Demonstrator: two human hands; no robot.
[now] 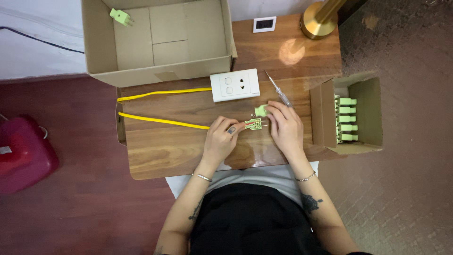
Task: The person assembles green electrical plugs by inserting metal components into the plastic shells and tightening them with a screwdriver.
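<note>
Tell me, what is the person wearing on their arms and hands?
Both arms are bare, with no sleeves or gloves. The left hand has a thin silver bangle at its wrist, and the right hand has a fine chain bracelet. Each forearm carries a dark tattoo, the right one larger. One left fingernail looks dark.

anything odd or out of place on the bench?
Only the green plug by the left hand: it lies opened, its cover sitting apart by the right hand. One plug lies alone in the big box. No spills or damage visible.
</note>
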